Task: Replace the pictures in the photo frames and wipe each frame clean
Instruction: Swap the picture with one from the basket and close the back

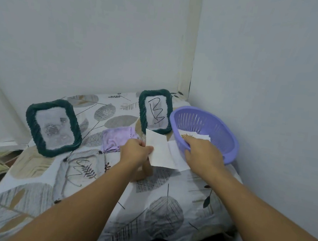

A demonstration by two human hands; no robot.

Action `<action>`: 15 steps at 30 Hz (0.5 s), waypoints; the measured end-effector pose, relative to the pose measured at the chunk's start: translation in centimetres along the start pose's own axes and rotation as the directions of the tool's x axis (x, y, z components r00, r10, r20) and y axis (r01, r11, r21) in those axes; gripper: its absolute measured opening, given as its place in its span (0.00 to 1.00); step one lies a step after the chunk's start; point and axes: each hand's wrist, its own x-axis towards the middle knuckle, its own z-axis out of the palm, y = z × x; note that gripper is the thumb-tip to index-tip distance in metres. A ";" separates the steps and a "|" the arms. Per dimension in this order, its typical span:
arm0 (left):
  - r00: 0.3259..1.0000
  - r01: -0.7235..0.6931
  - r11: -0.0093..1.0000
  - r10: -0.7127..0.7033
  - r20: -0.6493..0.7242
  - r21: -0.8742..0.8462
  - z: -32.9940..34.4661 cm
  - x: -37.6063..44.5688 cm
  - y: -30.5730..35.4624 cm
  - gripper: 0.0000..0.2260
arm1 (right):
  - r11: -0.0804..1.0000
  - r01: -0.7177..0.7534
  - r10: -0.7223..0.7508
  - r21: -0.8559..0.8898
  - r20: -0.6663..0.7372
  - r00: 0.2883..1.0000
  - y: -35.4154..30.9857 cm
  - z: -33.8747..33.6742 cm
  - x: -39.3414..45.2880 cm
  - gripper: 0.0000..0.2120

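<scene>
Head view: the left hand [137,150] pinches a white sheet of paper [159,151] by its left edge at centre, while the right hand [203,153] reaches over the rim of the purple basket [229,147] at 3 o'clock — whether its fingertips grip the papers [196,136] inside, I cannot tell. Two dark green frames stand upright — one frame [53,127] at 9 o'clock, the other frame [155,111] at 12 o'clock touching the basket — with a lilac cloth [116,139] between them on the leaf-print table cover [160,199].
</scene>
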 end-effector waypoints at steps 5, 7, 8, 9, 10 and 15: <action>0.998 0.026 1.000 -0.026 0.050 0.004 3.1 0.3 0.6 0.10 | 0.998 0.031 -0.029 0.056 -0.036 0.999 0.4 -0.3 -0.1 0.05; 0.995 0.058 0.998 -0.056 0.082 -0.020 4.3 0.6 0.9 0.09 | 0.998 0.040 -0.038 0.054 -0.021 0.999 0.4 -0.4 -0.3 0.05; 0.994 0.067 0.998 -0.065 0.089 -0.016 4.8 0.9 0.9 0.08 | 0.998 0.040 -0.040 0.053 -0.015 0.999 0.3 -0.4 -0.4 0.05; 0.993 0.075 0.997 -0.074 0.091 -0.006 5.4 1.3 0.8 0.09 | 0.998 0.042 -0.041 0.045 -0.013 0.999 0.3 -0.4 -0.4 0.06; 0.993 0.081 0.997 -0.082 0.090 0.005 5.8 1.5 0.8 0.09 | 0.998 0.044 -0.044 0.035 -0.010 0.999 0.2 -0.4 -0.5 0.06; 0.993 0.086 0.991 -0.094 0.078 0.102 6.9 1.7 0.6 0.11 | 0.998 0.064 -0.064 -0.002 -0.017 0.998 -0.3 0.3 -0.9 0.06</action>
